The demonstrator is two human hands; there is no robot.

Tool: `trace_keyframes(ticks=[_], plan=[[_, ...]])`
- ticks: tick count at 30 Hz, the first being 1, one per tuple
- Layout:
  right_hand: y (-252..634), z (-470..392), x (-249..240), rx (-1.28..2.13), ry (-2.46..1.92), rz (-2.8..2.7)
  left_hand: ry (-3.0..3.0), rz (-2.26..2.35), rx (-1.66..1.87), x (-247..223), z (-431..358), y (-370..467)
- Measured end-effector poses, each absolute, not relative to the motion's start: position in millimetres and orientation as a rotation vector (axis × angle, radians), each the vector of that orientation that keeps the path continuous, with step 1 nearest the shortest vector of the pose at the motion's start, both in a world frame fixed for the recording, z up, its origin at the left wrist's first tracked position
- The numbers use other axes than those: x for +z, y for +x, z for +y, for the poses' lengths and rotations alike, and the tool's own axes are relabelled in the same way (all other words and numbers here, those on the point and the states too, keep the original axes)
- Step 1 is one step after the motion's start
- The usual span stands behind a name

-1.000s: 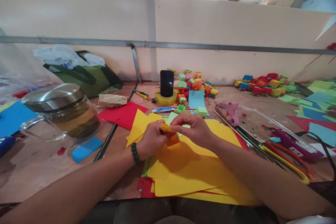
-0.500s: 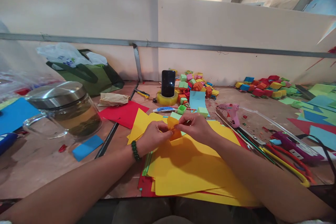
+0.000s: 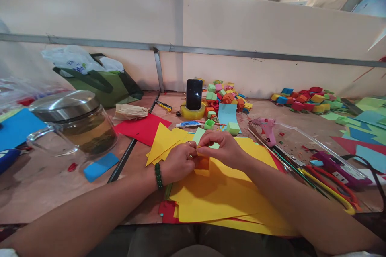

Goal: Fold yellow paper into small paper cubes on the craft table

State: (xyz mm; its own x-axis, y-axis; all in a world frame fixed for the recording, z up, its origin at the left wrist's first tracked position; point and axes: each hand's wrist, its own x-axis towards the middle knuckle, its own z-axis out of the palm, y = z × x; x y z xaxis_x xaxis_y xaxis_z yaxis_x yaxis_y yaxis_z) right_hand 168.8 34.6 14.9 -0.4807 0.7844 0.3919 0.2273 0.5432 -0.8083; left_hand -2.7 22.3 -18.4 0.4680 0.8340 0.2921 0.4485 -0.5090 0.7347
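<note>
My left hand (image 3: 180, 159), with a green bead bracelet above it, is closed on a small orange-yellow folded paper (image 3: 202, 163). Fingertips of my right hand (image 3: 222, 147) pinch the same piece at its upper edge, so both hands meet there. Much of the folded paper is hidden behind the fingers. Beneath them lies a stack of yellow paper sheets (image 3: 229, 192), with green and red sheets showing at its left edge. Just beyond my hands are a green open paper box (image 3: 209, 124) and a pale green paper cube (image 3: 233, 128).
A phone (image 3: 194, 94) stands in a yellow tape roll (image 3: 192, 113) before a heap of paper cubes (image 3: 227, 97). At right lie a pink glue gun (image 3: 267, 130) and scissors (image 3: 331, 188). Leftward stand a lidded glass teapot (image 3: 90, 130) and a green bag (image 3: 116, 86).
My left hand has turned over, its knuckles now facing up and covering more of the folded paper. The right fingers have shifted slightly down and left. The flap that stood up is hidden.
</note>
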Motion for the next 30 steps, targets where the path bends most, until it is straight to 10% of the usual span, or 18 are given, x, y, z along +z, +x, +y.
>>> trace_keyframes(ticks=[30], plan=[[175.2, 44.4, 3.6, 0.807, -0.924, -1.950, 1.904, 1.018, 1.166, -21.2, 32.1, -7.5]])
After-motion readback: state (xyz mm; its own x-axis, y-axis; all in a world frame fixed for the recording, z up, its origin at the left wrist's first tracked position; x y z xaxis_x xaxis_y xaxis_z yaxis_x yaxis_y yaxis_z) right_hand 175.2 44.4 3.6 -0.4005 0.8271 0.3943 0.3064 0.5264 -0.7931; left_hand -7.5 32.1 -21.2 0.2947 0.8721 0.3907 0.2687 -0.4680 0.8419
